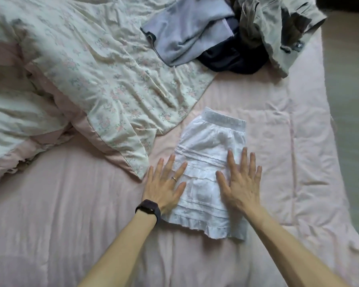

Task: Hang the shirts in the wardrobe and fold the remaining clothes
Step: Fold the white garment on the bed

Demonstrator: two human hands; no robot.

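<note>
Both hands, left hand (pixel 165 188) and right hand (pixel 241 183), lie spread flat on the white skirt (pixel 209 172) beneath them on the bed (pixel 71 235); light and limp, it looks best pinched at its hem corners.

Two bare forearms (pixel 120 245), uncovered down to the lower edge of view. Strapped round the left wrist, a black watch (pixel 148 209) with a broad matte band and a dark, rounded-rectangular face. On the left hand (pixel 164 186), a thin silvery ring (pixel 174 178) near the base of one finger.
</note>
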